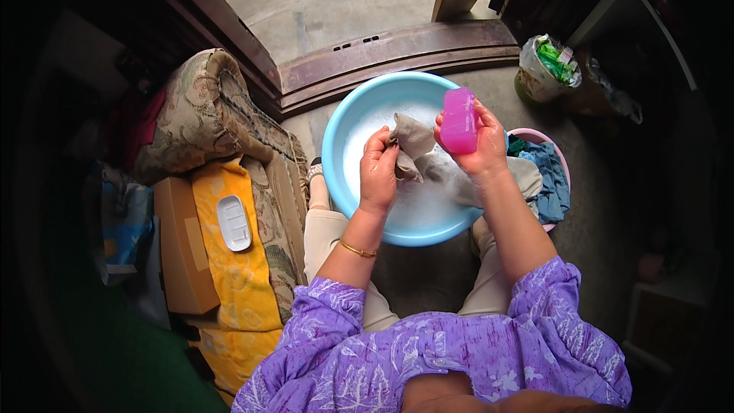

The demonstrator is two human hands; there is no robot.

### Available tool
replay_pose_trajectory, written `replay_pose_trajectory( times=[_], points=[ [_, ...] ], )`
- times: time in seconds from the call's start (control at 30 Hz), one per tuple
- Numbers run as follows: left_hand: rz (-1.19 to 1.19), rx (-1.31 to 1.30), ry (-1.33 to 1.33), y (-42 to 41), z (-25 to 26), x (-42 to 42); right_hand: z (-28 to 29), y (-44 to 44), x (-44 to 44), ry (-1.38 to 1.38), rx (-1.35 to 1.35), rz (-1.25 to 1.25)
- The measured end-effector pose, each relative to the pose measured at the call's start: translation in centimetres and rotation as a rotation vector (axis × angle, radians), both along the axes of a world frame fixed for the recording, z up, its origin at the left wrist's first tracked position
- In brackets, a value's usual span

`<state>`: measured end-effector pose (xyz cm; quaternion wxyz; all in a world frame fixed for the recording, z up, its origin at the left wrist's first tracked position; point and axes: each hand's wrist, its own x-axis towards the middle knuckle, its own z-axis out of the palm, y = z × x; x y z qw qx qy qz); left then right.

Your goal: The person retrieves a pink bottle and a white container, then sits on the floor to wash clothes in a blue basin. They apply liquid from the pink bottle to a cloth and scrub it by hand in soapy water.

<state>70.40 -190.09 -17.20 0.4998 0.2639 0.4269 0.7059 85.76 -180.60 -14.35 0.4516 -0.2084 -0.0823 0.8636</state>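
Note:
My left hand point(379, 169) pinches a wet grey-beige cloth point(414, 136) above a round light blue plastic basin point(337, 195). White suds point(416, 206) cover the water in it. A pink-magenta bar of soap point(460, 120) lies in my right hand point(486, 143), over the basin's right side. More of the greyish fabric point(524, 176) runs under my right wrist and over the basin's rim. Beside the basin on the right, a pink tub point(564, 163) holds blue and green clothes point(549, 178).
At left, a patterned sofa point(189, 115) carries a yellow cloth point(229, 275), a white soap dish point(234, 222) and a cardboard box point(182, 241). A brown door sill point(401, 54) lies beyond the basin. A lined trash bin point(545, 77) stands at the upper right.

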Motion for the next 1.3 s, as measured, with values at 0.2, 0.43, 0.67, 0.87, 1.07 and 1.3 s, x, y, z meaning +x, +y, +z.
replay_pose_trajectory(
  times=[0.2, 0.43, 0.67, 0.87, 1.07, 1.3],
  points=[
    [-0.163, 0.083, -0.256, -0.6, 2.5, -2.0, 2.3, -1.1, -0.2, -0.340, 0.236, -0.056],
    [-0.135, 0.025, -0.162, -0.5, 0.2, 0.6, 0.1, -4.8, -4.1, -1.094, 1.066, -0.066],
    [-0.244, 0.009, -0.566, -0.8, 0.2, 1.5, 0.7, -6.4, -4.7, -1.391, 1.296, -0.218],
    [-0.267, 0.059, -0.706, -0.5, -2.2, 2.1, 3.0, -7.4, -5.2, -1.436, 1.577, 0.122],
    [-0.379, 0.055, -0.652, -0.2, -0.9, 1.6, 1.4, -4.9, -4.8, -1.524, 1.295, -0.040],
    [-0.401, 0.207, -0.743, -0.9, 0.9, 1.9, 1.8, -7.9, -5.3, -1.518, 1.535, 0.007]
  ],
)
